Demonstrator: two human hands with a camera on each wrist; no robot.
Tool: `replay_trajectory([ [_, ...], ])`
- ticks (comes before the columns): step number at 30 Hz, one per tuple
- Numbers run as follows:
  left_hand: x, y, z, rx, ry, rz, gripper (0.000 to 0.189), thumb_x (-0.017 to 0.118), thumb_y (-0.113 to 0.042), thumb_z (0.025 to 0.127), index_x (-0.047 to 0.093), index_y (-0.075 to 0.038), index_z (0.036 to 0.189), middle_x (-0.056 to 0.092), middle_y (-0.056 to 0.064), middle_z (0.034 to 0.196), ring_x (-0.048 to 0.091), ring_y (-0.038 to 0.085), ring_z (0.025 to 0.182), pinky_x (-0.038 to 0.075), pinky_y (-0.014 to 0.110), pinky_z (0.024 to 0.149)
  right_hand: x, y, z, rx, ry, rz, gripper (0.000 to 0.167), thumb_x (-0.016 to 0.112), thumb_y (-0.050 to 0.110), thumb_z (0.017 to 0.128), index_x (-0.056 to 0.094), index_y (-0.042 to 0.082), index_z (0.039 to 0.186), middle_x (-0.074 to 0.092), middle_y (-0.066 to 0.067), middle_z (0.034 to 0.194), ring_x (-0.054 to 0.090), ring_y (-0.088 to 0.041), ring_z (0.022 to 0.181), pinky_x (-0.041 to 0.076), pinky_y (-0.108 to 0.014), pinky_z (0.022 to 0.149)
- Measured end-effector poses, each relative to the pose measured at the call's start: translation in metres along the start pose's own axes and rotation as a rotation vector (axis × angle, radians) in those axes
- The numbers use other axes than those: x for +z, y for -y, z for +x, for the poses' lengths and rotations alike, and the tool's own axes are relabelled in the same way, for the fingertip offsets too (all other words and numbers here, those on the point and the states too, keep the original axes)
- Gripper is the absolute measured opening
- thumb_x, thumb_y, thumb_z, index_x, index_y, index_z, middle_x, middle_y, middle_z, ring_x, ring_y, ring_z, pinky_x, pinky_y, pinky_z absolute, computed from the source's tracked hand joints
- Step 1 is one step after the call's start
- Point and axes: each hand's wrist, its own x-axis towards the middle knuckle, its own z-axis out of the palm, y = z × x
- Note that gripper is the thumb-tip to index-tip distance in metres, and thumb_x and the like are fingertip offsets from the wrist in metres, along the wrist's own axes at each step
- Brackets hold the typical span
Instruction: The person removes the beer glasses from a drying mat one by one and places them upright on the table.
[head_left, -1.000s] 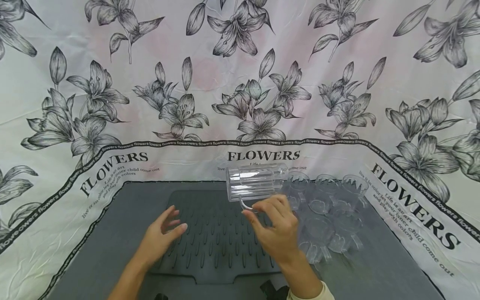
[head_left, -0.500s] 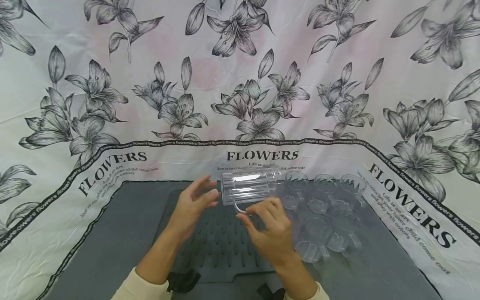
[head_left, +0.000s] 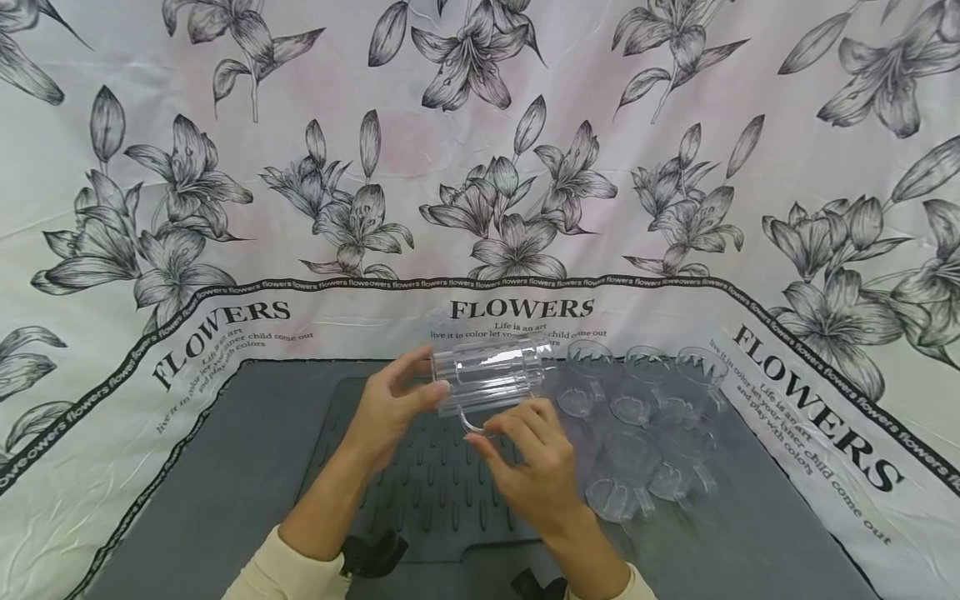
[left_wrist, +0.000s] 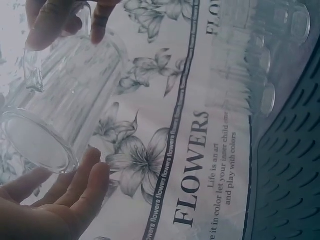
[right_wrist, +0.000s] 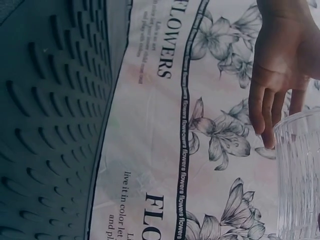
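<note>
A clear ribbed mug is held on its side above the dark mat. My right hand pinches its handle between thumb and fingers; the left wrist view also shows these fingers at the handle. At the mug's left end is my left hand, its thumb in front of the mug's edge and its fingers partly hidden behind. In the left wrist view, the fingers of the left hand extend beside the mug's round end. Whether they touch it is hard to tell.
Several clear mugs stand close together on the grey table, to the right. A dark mat with raised ridges lies under the hands. Behind the table hangs a flower-printed cloth.
My left hand has risen from over the mat and moved right to the mug's left end. The right hand has brought the mug slightly left and lower, still gripping the handle.
</note>
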Motion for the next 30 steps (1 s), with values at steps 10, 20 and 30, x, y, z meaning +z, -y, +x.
replay_trajectory([
  [10,0.005,0.009,-0.004,-0.009,-0.134,-0.077,0.053,0.071,-0.009,0.085,0.051,0.000,0.133,0.049,0.021,0.124,0.059,0.032,0.102,0.048,0.040,0.093,-0.003,0.000,-0.002,0.074,-0.027,-0.013,0.032,0.068,0.033,0.092,0.066,0.001,0.092,0.053,-0.024,0.103,0.052,-0.034,0.092,0.047,-0.034,0.079],
  [20,0.019,0.019,-0.015,0.047,-0.255,-0.227,0.047,0.065,0.000,0.087,0.051,0.004,0.131,0.051,0.021,0.116,0.062,0.027,0.098,0.049,0.037,0.092,-0.022,0.019,0.002,1.123,-0.092,0.623,0.037,0.048,0.027,0.103,0.050,-0.008,0.116,0.050,-0.017,0.107,0.051,-0.027,0.098,0.057,-0.045,0.075],
  [30,0.028,0.035,-0.021,0.129,-0.161,-0.394,0.059,0.064,0.008,0.082,0.039,0.007,0.135,0.043,0.022,0.127,0.048,0.042,0.120,0.049,0.033,0.092,-0.029,0.020,0.008,1.267,-0.107,1.067,0.042,0.040,0.042,0.104,0.063,0.008,0.096,0.066,-0.008,0.097,0.061,-0.027,0.096,0.052,-0.055,0.081],
])
